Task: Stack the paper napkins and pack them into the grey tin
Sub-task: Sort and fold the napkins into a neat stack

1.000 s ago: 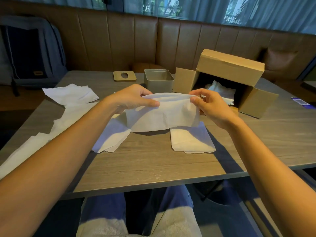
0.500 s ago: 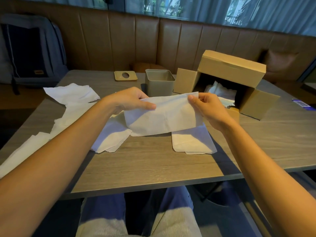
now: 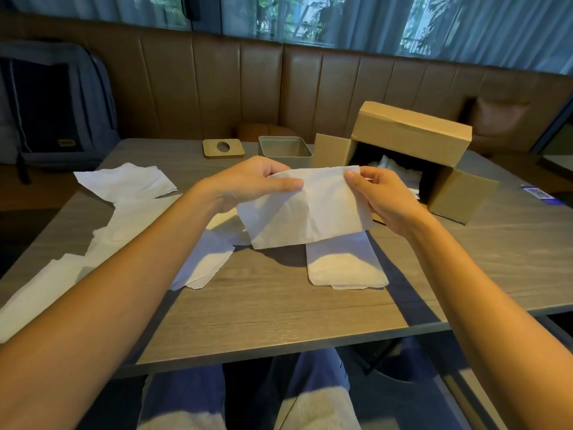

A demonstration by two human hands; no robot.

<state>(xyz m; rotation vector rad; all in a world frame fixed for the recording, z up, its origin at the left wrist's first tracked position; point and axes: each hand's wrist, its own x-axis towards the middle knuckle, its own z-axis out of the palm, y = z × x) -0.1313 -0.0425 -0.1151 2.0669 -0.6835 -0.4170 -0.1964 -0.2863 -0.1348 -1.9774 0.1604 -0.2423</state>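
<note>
Both hands — left hand (image 3: 248, 181), right hand (image 3: 384, 197) — pinch napkin (image 3: 304, 212).

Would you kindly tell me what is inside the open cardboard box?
White paper napkins show inside the cardboard box; the dark space behind them cannot be made out.

Café booth, leather banquette (image 3: 310, 97), wooden table (image 3: 279, 318)

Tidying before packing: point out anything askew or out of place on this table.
The cardboard box lies tipped on its side, mouth open, crumpled napkins inside. On the left, loose napkins sprawl unstacked.
</note>
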